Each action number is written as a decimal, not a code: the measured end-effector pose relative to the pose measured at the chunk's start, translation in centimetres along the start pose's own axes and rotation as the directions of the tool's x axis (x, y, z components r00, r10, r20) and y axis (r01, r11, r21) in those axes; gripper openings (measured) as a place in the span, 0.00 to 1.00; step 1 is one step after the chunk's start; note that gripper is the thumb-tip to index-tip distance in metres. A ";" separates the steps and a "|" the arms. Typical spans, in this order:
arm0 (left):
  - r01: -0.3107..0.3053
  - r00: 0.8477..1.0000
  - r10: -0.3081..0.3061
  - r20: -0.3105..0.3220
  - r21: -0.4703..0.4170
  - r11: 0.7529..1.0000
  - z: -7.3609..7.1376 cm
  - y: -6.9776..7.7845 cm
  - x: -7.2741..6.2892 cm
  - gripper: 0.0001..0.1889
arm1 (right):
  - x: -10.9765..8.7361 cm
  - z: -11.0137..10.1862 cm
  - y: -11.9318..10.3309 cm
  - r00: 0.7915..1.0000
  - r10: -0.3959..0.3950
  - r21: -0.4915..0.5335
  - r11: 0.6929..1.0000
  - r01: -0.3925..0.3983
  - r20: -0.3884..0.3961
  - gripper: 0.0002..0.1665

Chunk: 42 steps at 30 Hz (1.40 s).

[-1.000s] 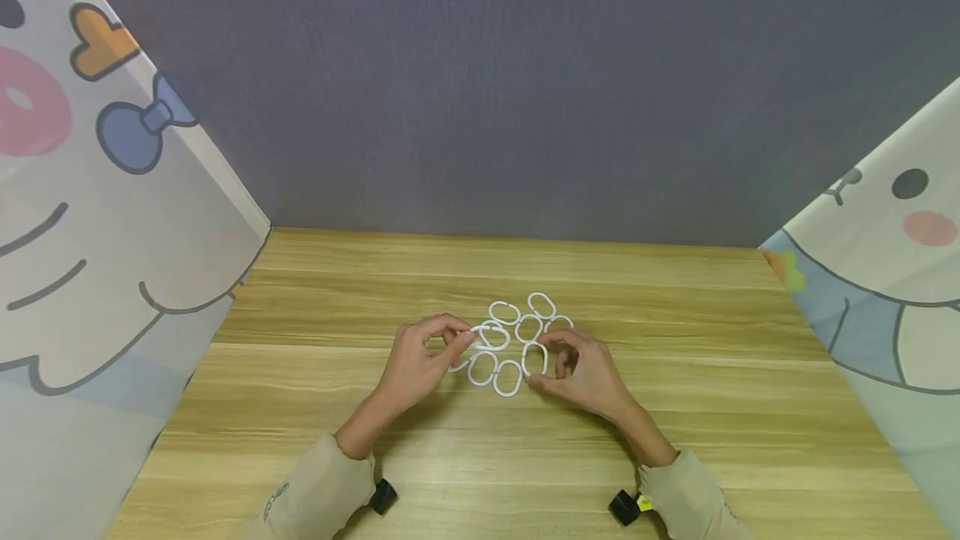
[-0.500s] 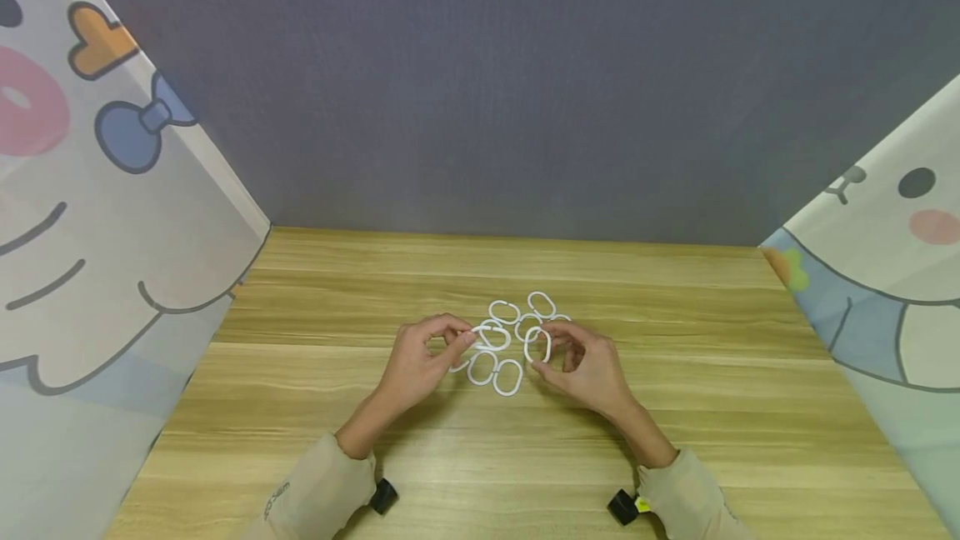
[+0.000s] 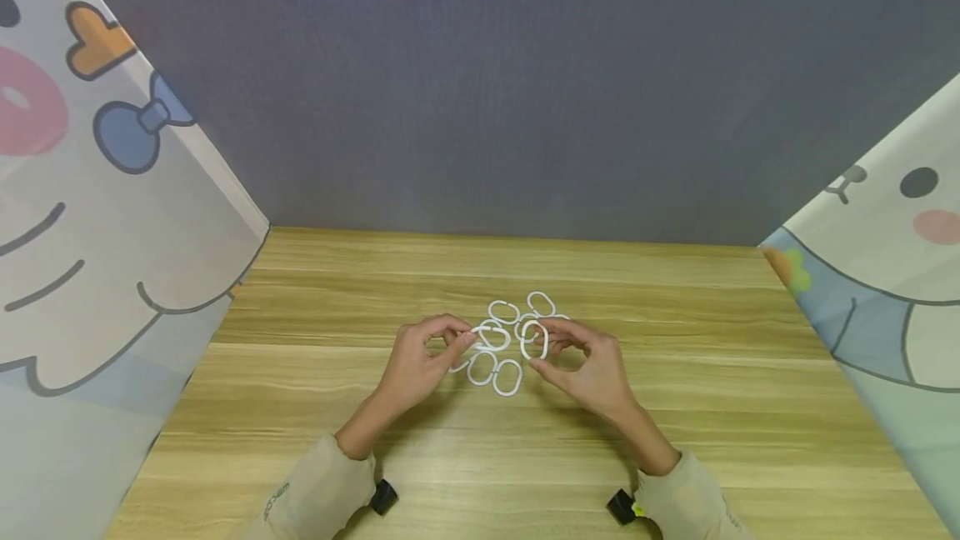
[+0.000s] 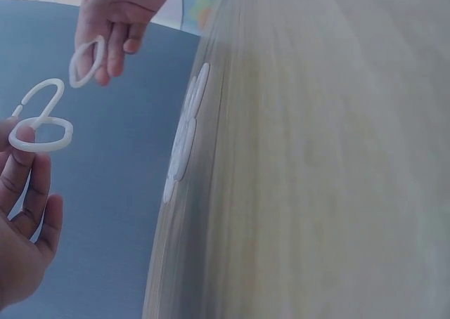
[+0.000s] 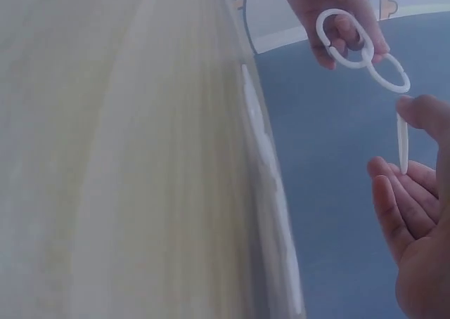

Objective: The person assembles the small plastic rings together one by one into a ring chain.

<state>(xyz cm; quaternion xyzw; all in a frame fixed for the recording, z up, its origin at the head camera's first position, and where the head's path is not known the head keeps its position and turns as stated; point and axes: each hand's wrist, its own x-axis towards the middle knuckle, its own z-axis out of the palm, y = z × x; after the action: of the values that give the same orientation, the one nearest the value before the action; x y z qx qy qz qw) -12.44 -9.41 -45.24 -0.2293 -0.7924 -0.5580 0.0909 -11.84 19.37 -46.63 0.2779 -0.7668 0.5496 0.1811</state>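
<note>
My left hand (image 3: 416, 357) pinches white oval plastic curtain rings between thumb and forefinger. In the left wrist view two of these linked curtain rings (image 4: 40, 148) hang together, one passing through the other. Over on the right, my right hand (image 3: 596, 369) holds a single curtain ring (image 5: 403, 143) upright between thumb and fingertips. A small space separates it from the linked pair. Below both hands, several more curtain rings (image 3: 507, 395) lie flat on the tabletop, some touching or overlapping. The right fingers partly cover a few of them.
The wood-grain table (image 3: 480, 465) ends at a dark grey panel (image 3: 480, 90) behind. Cartoon-printed panels stand at the left (image 3: 97, 257) and right (image 3: 900, 315). Each sleeve cuff has a small black device (image 3: 383, 497) beside it.
My right hand has lifted a curtain ring off the table, then moved it slightly up and left toward the linked rings. My left hand has stayed in place.
</note>
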 end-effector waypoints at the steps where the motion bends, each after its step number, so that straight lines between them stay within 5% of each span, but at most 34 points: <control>1: -0.003 1.000 0.003 -0.002 0.000 1.000 0.0 0.0 0.0 0.04 | 0.0 0.0 -0.1 1.000 -0.001 0.009 1.000 0.001 -0.004 0.34; 13: -0.002 1.000 0.002 0.017 -0.003 1.000 0.0 0.3 0.0 0.05 | 0.9 0.5 -1.9 0.998 -0.063 0.046 0.997 0.063 0.006 0.36; 23: -0.019 0.999 0.019 0.035 -0.007 1.000 0.2 0.1 -0.1 0.06 | 1.5 1.2 -2.8 0.998 -0.067 -0.072 0.995 0.066 -0.001 0.34; 31: -0.036 0.999 0.037 0.030 -0.002 0.999 0.3 -0.1 -0.1 0.04 | 1.6 1.7 -2.6 0.993 -0.121 -0.058 0.991 0.121 -0.007 0.35; 42: -0.058 0.998 0.059 0.033 -0.012 0.998 0.6 0.1 -0.2 0.03 | 1.4 1.9 -2.9 0.997 -0.076 -0.051 0.996 0.077 0.024 0.33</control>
<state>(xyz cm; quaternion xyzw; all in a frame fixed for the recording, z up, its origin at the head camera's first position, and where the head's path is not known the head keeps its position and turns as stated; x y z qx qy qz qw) -12.09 -8.91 -45.42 -0.2621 -0.7835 -0.5557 0.0927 -11.08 16.57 -44.32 0.3083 -0.7714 0.5192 0.2009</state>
